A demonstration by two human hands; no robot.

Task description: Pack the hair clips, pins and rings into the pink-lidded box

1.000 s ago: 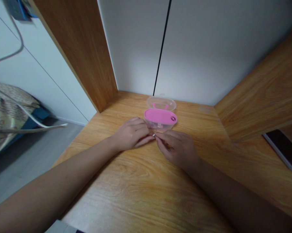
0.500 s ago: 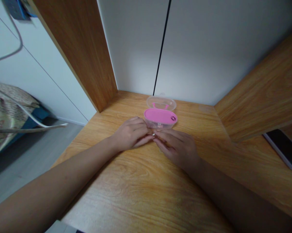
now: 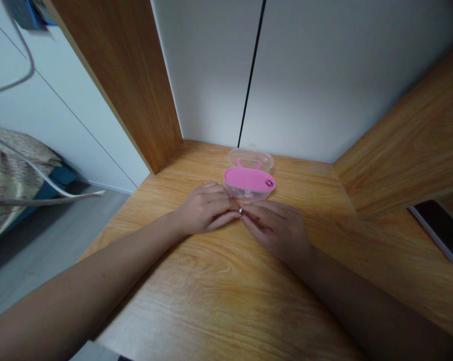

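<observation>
A small oval case (image 3: 249,181) with a pink insert and an open clear lid stands on the wooden desk (image 3: 218,281) near the back wall. Just in front of it my left hand (image 3: 203,208) and my right hand (image 3: 277,225) meet fingertip to fingertip on the desk. Between the fingertips shows a tiny silvery ring-like thing (image 3: 241,211). The fingers of both hands are pressed together around it. I cannot make out which hand grips it.
A wooden side panel (image 3: 128,80) rises at the left, a wooden shelf board (image 3: 410,145) at the right. A dark phone (image 3: 440,233) lies at the far right. White wall panels stand behind. Cables (image 3: 41,175) and bedding lie off the desk's left edge.
Both hands have stayed in place with only slight finger movement. The small silvery thing now shows more plainly between the fingertips.
</observation>
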